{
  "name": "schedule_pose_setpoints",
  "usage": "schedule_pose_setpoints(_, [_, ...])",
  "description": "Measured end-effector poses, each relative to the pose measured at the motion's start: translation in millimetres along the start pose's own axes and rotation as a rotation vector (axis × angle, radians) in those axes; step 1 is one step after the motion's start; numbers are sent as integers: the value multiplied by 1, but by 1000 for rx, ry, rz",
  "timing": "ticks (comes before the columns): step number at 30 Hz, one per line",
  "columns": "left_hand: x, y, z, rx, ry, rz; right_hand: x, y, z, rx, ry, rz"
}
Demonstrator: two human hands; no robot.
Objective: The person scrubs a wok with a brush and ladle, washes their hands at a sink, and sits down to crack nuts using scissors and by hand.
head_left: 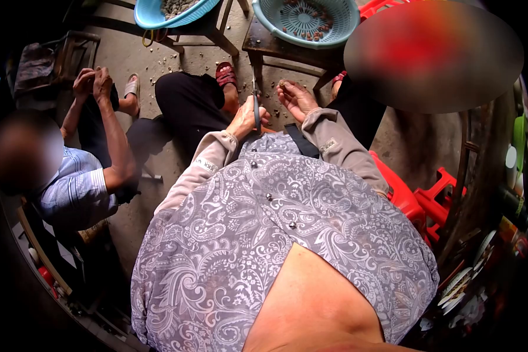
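My left hand (243, 121) is closed around the dark handle of a pair of scissors (256, 111), whose thin blades point away from me. The exact grip of its fingers is partly hidden behind the handle. To the right of the scissors, my right hand (300, 101) pinches a small brownish nut-like piece (282, 85) between thumb and fingertips. Both hands are held over my lap, a short way apart. Beyond them, a light blue-green plastic basket (264, 22) contains several small reddish-brown pieces.
The basket stands on a dark wooden stool (253, 44). At its left, a blue basin (152, 25) of small greyish pieces rests on another wooden stand. A co-worker (76, 182) sits at the left, hands raised. Shell bits litter the floor (158, 58). Red plastic stools (402, 193) stand right.
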State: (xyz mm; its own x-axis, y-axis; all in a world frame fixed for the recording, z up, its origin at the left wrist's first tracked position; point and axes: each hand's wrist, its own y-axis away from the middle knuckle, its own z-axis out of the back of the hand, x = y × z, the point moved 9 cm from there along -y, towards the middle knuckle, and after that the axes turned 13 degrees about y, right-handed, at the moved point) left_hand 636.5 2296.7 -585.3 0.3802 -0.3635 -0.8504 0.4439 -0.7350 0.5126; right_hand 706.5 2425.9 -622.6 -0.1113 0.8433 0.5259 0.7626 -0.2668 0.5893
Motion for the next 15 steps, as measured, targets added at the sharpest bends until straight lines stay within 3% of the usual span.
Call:
schedule_pose_setpoints(3, [-17, 4, -3, 54, -472, -290, -1, -3, -2, 87, -30, 8])
schedule_pose_setpoints(7, [-36, 15, -14, 14, -752, -542, -3, -8, 2, 92, -20, 22])
schedule_pose_setpoints(11, [-41, 17, -20, -12, -993, -381, -3, -4, 0, 74, 18, 33])
schedule_pose_setpoints(15, [-43, 18, -22, 27, -960, -414, -5, -8, 2, 143, 27, 20])
